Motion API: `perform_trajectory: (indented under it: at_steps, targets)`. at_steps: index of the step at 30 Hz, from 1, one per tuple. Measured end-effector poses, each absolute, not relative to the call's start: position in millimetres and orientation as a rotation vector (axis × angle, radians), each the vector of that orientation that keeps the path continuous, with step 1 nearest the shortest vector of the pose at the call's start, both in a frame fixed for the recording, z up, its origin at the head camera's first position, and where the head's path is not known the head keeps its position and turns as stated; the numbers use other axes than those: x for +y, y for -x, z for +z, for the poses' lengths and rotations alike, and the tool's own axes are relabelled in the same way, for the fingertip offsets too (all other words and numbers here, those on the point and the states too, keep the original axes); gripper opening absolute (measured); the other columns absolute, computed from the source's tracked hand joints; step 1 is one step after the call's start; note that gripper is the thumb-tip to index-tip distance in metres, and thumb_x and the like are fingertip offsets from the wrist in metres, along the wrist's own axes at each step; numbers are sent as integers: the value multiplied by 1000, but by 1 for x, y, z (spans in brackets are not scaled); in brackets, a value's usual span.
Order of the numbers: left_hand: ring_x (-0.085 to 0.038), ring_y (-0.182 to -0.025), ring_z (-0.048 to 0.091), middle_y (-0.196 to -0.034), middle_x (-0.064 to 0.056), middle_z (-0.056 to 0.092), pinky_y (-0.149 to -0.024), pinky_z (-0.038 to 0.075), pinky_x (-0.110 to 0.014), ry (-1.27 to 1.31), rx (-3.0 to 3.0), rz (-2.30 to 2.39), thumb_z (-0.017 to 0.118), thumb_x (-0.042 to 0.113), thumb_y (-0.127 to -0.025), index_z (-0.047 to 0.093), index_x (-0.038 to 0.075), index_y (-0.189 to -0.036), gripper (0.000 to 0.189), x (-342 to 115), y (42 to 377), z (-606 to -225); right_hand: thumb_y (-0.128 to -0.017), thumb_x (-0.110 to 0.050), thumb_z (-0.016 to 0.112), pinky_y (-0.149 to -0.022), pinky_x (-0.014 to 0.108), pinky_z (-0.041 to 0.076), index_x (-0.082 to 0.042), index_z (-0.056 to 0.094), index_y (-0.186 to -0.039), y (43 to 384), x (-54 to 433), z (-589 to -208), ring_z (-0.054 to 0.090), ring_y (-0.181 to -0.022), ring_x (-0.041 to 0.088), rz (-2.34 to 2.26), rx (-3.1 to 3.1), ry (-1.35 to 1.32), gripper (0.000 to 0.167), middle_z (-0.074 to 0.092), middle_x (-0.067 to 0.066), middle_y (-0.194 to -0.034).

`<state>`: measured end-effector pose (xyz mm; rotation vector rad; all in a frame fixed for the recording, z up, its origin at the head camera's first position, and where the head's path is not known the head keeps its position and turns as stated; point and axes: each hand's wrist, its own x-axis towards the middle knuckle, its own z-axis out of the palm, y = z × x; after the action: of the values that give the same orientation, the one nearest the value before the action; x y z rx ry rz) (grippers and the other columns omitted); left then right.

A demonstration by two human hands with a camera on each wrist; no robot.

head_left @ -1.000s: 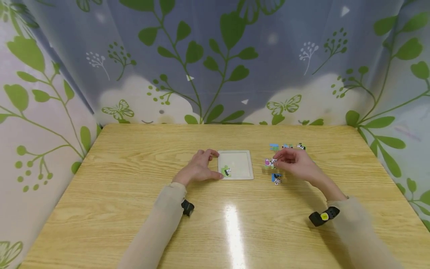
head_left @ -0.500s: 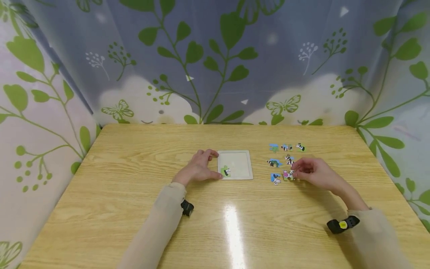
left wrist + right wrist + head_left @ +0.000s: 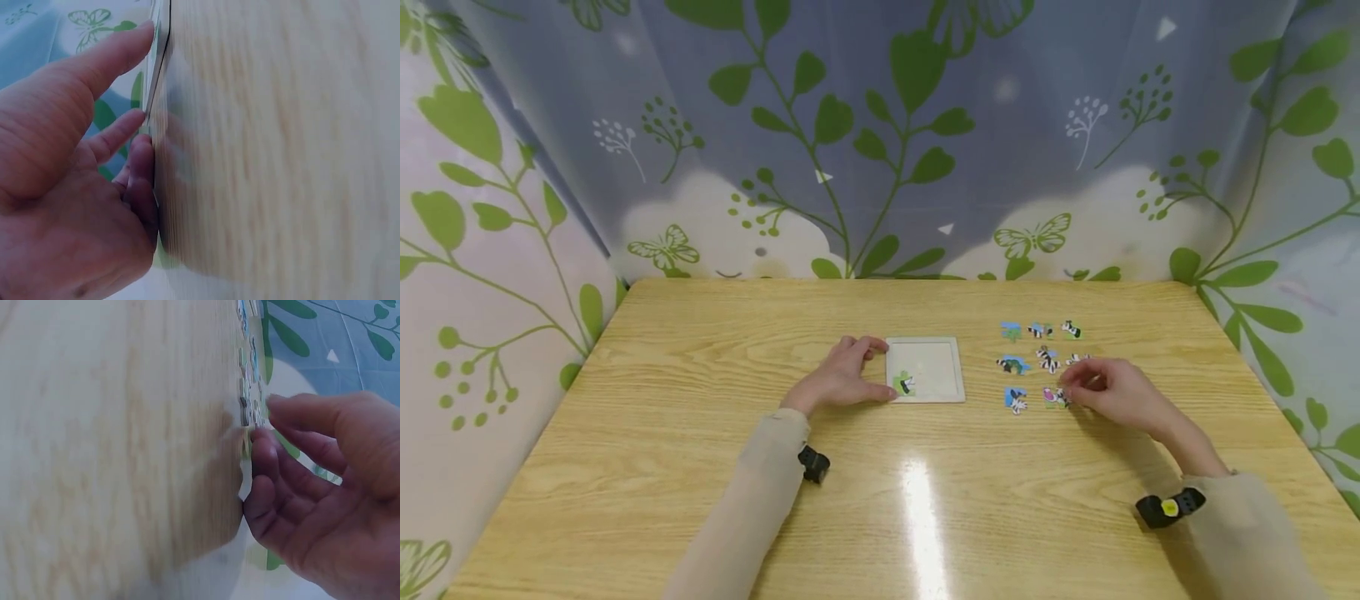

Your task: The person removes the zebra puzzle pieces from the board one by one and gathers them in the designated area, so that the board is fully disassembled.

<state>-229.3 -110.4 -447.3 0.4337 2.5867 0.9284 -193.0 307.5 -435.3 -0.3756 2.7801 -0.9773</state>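
My left hand [image 3: 840,377] holds the left side of a pale square puzzle board [image 3: 957,371], its thumb at the near corner and forefinger at the far one. One green puzzle piece [image 3: 904,384] lies in the board's near left corner. Over to the right, my right hand [image 3: 1116,393] pinches the right edge of a puzzle piece with a pink patch [image 3: 1051,397], which is low at the tabletop. Those fingertips cover part of that piece. In the right wrist view the thumb and curled fingers of the right hand [image 3: 325,469] are close to the pieces' edges.
Several loose puzzle pieces lie in rough rows right of the board, among them a zebra-striped piece [image 3: 1047,360] and a blue piece [image 3: 1015,399]. Another piece [image 3: 1077,359] is partly behind the right hand. A patterned curtain [image 3: 880,167] surrounds the wooden table [image 3: 715,333].
The right hand has carried the pink-patched piece right and nearer, from over the middle row to the near row, uncovering other pieces. The left hand and board stay put.
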Motion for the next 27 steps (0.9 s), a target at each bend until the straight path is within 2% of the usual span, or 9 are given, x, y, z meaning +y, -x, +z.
perform_trajectory:
  at_steps: [8, 14, 21, 27]
  targets:
    - [-28, -129, 43, -139, -13, 46, -112, 39, -50, -493, 2544, 964, 83, 38, -84, 46, 22, -150, 78, -116, 228, -447, -100, -23, 66, -61, 27, 50, -7, 71, -109, 194, 284, -429, 66, -80, 18, -1009, 2806, 377, 18, 72, 10, -99]
    - [-28, -128, 43, -138, -12, 46, -112, 39, -50, -484, 2542, 964, 84, 37, -84, 46, 23, -150, 77, -114, 229, -446, -100, -23, 67, -62, 28, 51, -10, 72, -108, 203, 240, -432, 66, -81, 17, -1049, 2757, 526, 16, 72, 6, -96]
    - [-27, -126, 44, -137, -12, 47, -111, 40, -49, -476, 2549, 946, 85, 37, -83, 48, 24, -149, 77, -112, 229, -445, -97, -17, 69, -69, 26, 52, -12, 73, -103, 209, 184, -433, 64, -81, 11, -1108, 2711, 703, 9, 72, 0, -90]
    - [-26, -121, 46, -135, -11, 48, -107, 42, -48, -457, 2562, 933, 85, 37, -82, 48, 25, -149, 77, -112, 230, -445, -96, -19, 71, -77, 28, 55, -10, 72, -106, 219, 151, -434, 64, -87, 13, -1159, 2632, 793, 13, 71, 2, -94]
